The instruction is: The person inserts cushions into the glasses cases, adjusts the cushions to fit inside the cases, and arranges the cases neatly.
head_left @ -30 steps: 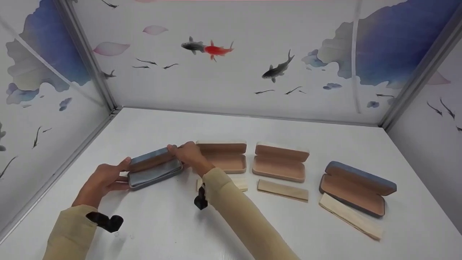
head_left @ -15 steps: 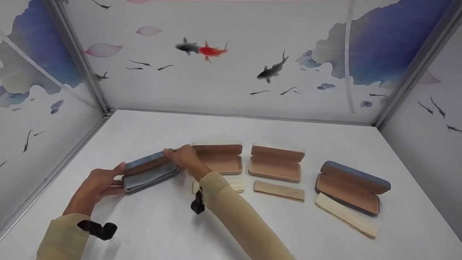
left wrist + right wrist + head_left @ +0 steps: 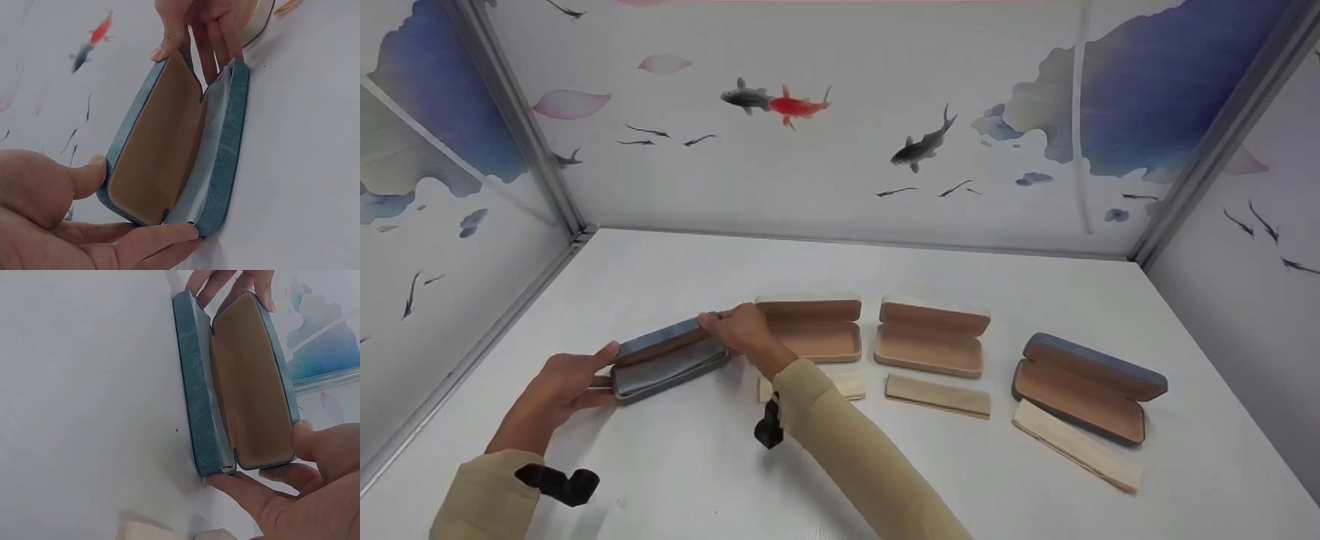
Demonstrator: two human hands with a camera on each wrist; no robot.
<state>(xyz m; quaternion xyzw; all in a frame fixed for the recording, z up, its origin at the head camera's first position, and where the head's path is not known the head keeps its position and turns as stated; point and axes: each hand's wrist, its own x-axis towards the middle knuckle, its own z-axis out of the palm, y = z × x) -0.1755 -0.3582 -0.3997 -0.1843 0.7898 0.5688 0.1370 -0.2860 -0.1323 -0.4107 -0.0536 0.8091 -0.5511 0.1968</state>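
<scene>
A blue eyeglass case [image 3: 671, 382] at the table's left is partly open, its brown-lined lid [image 3: 160, 135] leaning over the base. Inside the base lies a folded grey-blue cloth [image 3: 667, 370]. My left hand [image 3: 561, 386] grips the case's left end, thumb on the lid and other fingers at the base. At the opposite end my right hand [image 3: 746, 334] grips it likewise, its thumb [image 3: 304, 439] on the lid's edge. Whether the case touches the table cannot be told.
Two cream cases, a middle one [image 3: 825, 341] and another [image 3: 930, 349], stand open right of my right hand. Farther right is an open blue case [image 3: 1087, 401]. Folded cloths [image 3: 937, 395] lie before them, including a cream one [image 3: 1076, 446]. Patterned walls enclose the white table [image 3: 697, 480].
The lid of the held case has come down slightly toward its base, both hands keeping their grip. The head view has shifted a little; the other cases and cloths stay in place.
</scene>
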